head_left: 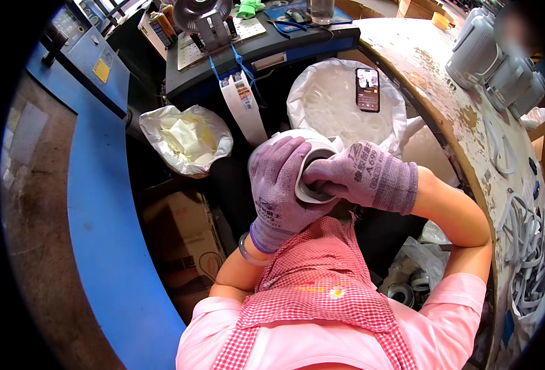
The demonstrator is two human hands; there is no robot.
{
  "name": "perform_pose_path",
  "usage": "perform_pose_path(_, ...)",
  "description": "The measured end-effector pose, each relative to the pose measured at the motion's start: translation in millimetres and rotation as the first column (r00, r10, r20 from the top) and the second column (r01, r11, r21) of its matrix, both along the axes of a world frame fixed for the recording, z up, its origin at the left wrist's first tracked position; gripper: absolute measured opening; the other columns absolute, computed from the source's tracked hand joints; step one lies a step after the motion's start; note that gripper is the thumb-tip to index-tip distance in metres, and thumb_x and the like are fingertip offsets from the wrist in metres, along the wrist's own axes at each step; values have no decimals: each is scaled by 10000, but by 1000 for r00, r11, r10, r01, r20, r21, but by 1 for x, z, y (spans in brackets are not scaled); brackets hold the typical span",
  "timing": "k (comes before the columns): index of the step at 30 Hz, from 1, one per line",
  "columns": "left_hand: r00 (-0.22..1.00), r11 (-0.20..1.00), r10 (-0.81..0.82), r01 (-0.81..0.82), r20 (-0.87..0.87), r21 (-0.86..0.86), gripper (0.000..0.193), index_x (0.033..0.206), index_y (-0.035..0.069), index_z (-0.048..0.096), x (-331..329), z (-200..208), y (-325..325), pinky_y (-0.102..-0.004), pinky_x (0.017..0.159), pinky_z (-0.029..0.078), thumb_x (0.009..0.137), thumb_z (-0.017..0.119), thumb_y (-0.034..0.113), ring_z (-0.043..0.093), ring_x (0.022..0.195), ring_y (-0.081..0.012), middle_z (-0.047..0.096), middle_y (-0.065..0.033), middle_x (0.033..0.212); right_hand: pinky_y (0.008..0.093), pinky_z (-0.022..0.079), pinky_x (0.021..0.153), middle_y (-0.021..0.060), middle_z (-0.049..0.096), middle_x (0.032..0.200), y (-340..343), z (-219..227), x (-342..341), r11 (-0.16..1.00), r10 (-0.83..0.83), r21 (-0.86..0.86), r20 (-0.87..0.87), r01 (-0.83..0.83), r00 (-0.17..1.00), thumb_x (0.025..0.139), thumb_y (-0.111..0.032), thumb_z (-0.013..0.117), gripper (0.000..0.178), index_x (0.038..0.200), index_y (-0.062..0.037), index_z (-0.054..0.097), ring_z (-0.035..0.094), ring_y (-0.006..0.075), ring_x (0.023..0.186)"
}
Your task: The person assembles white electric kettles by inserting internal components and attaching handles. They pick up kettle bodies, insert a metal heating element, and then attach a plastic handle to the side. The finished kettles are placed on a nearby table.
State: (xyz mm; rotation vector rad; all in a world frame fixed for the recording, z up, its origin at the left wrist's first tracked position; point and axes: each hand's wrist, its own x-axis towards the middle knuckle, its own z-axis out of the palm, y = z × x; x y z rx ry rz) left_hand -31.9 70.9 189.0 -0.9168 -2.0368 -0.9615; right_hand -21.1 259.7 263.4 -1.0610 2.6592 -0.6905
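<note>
Both hands wear purple-grey knit gloves and meet in front of my red-checked apron. My left hand (278, 185) is wrapped round the side of a white hollow plastic container (312, 139), its round opening tilted toward the right. Into that opening reach the bent fingers of my right hand (368, 176). Their tips are hidden inside, so whatever they pinch cannot be seen. A dark ring-like edge shows within the mouth. Just beyond the hands, a phone (367, 90) lies on a white-lined bin (397, 132) full of translucent rings.
Left of that bin stands a smaller lined bin (161, 123) with pale yellowish pieces. A white labelled strip (241, 105) hangs from the dark bench (192, 77). Grey jugs (474, 52) and grey straps (525, 259) sit along the worn curved table (433, 68) at right. A cardboard box (183, 228) is lower left.
</note>
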Motion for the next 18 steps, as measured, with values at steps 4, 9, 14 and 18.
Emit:
perform_pose_path(4,1000,997,-24,24,-4,-71,712,1197,33,617,3,8,0,-502,1017,436,606,873,337,608,1133,-336,628,-154,1195,439,543,698,134,681,871,11,9,3,989,117,91,-12,-115,993,908,-144,588,251,1154,-179,624,684,348,776)
perform_pose_path(9,999,996,-43,42,-10,-84,766,1186,26,628,6,12,2,-488,1017,449,544,908,339,598,1147,-356,628,-155,1200,394,548,612,82,677,828,8,15,7,928,245,334,-219,-163,944,874,-118,568,242,1105,-171,617,700,285,748)
perform_pose_path(14,999,997,-42,41,-6,-67,701,1169,32,631,5,12,0,-500,1009,440,592,875,346,609,1109,-346,628,-154,1182,368,559,604,64,679,835,4,-1,6,967,155,242,-333,-74,930,870,-149,574,246,1108,-196,614,703,254,735)
perform_pose_path(18,999,998,-12,10,-32,-65,781,1190,25,629,1,15,0,-477,994,464,543,911,358,612,1120,-357,633,-162,1203,366,558,579,15,687,934,0,-28,4,997,22,-55,-515,-59,857,868,-168,579,235,1094,-211,627,708,239,765)
